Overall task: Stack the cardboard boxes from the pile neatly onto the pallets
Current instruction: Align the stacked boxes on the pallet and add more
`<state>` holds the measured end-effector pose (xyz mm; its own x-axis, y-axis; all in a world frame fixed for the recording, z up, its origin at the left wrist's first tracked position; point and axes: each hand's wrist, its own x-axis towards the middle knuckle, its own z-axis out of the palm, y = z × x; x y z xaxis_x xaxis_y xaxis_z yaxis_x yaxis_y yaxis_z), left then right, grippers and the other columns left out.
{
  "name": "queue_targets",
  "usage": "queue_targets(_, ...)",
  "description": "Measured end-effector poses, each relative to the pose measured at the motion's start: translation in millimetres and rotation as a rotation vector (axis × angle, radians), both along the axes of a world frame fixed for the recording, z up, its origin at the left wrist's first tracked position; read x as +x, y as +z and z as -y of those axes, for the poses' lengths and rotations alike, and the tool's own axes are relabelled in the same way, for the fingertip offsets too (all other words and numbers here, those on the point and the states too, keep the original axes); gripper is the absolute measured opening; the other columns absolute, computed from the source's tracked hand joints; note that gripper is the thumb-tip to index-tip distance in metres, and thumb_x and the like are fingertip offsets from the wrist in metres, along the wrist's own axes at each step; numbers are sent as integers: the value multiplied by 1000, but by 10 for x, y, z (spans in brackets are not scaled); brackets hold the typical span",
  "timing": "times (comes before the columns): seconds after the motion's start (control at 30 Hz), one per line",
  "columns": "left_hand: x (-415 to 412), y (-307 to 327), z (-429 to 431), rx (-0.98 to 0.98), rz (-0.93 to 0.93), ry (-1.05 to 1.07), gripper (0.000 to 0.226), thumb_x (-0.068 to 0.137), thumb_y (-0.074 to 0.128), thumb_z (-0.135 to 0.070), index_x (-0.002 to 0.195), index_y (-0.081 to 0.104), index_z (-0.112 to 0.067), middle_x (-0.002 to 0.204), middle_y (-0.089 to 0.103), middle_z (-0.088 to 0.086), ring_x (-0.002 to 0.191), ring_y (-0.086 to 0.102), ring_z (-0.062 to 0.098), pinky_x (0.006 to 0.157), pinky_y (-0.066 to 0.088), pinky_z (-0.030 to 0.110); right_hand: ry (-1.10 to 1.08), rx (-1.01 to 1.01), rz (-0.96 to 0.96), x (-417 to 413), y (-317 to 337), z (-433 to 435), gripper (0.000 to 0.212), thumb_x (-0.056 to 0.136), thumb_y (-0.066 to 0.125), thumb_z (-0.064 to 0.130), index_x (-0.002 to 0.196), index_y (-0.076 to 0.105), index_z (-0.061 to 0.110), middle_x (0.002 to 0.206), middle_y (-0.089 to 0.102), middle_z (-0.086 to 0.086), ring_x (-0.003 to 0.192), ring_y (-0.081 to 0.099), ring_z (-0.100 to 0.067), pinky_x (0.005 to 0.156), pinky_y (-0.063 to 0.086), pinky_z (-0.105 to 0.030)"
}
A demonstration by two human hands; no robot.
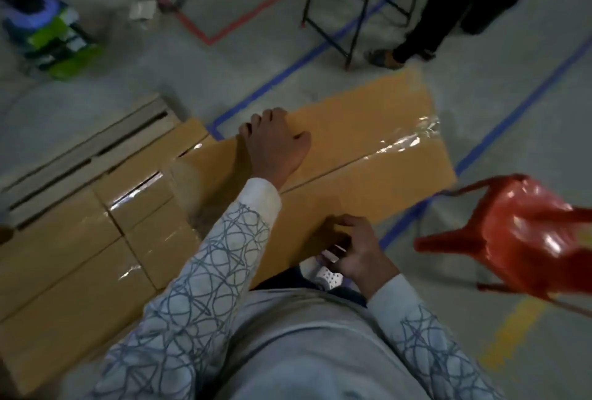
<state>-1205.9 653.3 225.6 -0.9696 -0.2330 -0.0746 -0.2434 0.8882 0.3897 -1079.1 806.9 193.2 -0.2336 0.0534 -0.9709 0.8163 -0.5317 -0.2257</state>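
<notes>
Grey concrete floor [480, 104], marked with blue tape [288, 69], runs under everything. The left hand [277, 143] lies on top of a big box [368, 149], fingers curled over its far left edge, thumb flat on the lid. The right hand [355, 252] is at the box's near edge, fingers bent around it, just above a white shoe [326, 276]. The box is between the two hands, tilted, with its taped seam running toward the far right corner. That corner reaches out over the floor and a blue line.

On the left, the box's edge overlaps the stacked boxes [80, 255], which sit close together on the pallet [80, 146]; bare slats show at the pallet's far side. On the right a red chair [525, 239] stands near the box's right edge, with a narrow strip of floor between them. Beyond the far edge, open floor runs to a black metal frame [358, 15] and another person's foot [382, 58], which is close to the box's far corner. A blue and green pack [61, 40] sits well apart at the far left.
</notes>
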Motion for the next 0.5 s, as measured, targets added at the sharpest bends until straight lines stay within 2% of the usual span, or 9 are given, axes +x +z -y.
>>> queue_targets(0.1,-543,24,68,-9,-11,91,55,86,61,-48,133,58,-20,132,60,2,128,48,26,107,19,40,102,-41,23,-698,-61,-30,29,88,67,23,115,62,12,120,62,-13,109,59,-32,84,54,-46)
queue_targets(0.23,-1292,-223,303,85,73,189,50,89,60,-43,133,60,-20,134,61,3,130,48,27,111,25,40,188,-33,123,-1619,-239,42,42,83,72,21,122,65,8,122,65,-15,112,60,-33,98,53,-48)
queue_targets(0.33,-2040,-358,552,105,32,211,52,88,61,-40,136,59,-19,135,62,4,130,49,27,112,27,39,250,-4,114,-2550,-317,210,45,81,72,20,123,65,5,114,65,-14,106,60,-31,84,55,-41)
queue_targets(0.43,-2906,-249,834,91,-24,211,52,89,60,-39,136,59,-19,134,62,5,129,49,28,112,28,40,263,-11,61,-3474,-230,535,40,84,70,19,120,65,3,114,63,-14,103,59,-31,89,52,-37)
queue_targets(0.5,-3388,-107,1047,77,-23,244,52,89,59,-39,136,59,-19,134,61,4,129,49,28,111,28,40,299,-8,34,-3958,-179,773,35,86,69,21,117,66,5,111,63,-14,99,60,-30,80,54,-36)
